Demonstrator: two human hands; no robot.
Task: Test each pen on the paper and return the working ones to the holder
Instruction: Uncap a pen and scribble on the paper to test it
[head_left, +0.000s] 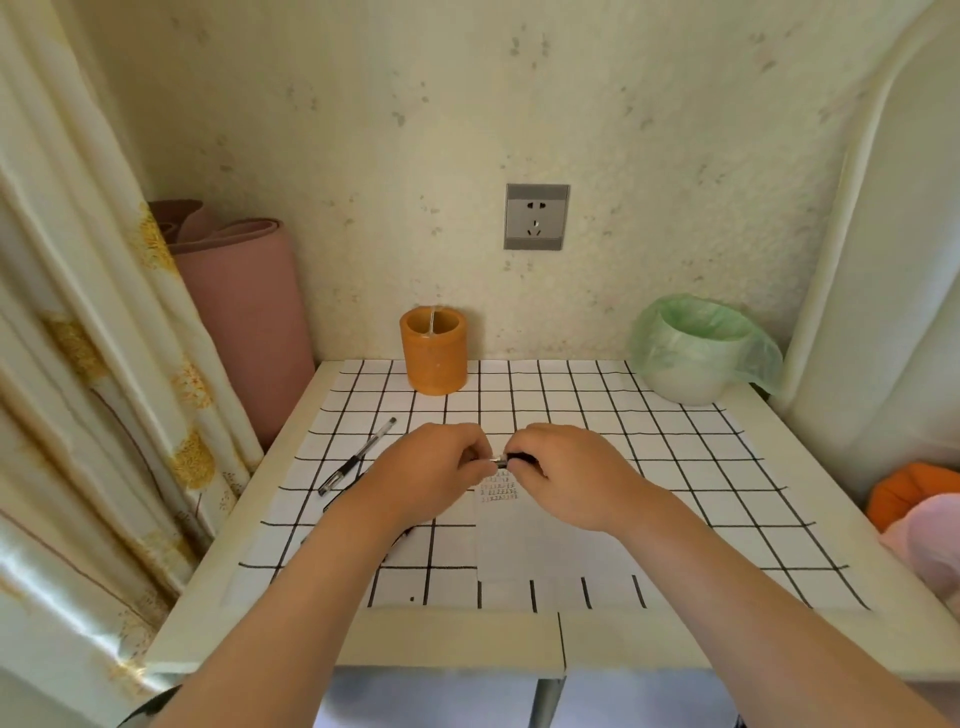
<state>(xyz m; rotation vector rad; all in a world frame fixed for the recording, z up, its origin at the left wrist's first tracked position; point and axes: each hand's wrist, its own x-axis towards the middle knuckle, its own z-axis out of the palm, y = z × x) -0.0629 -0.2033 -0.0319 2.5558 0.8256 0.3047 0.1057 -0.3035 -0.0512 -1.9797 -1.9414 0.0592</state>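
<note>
Head view: my left hand (436, 467) and right hand (563, 467) each pinch an end of one pen (511, 458), held crosswise just above the paper (519, 545), holder (435, 358) standing beyond on the worktop (727, 467).

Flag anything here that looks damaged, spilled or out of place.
The back wall is speckled with dark blotches, like damp stains, around the socket. A pen lies loose on the grid mat, outside the orange holder. Nothing is spilled.

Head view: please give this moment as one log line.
left hand + right hand: hold pen over paper | holder: upright
</note>
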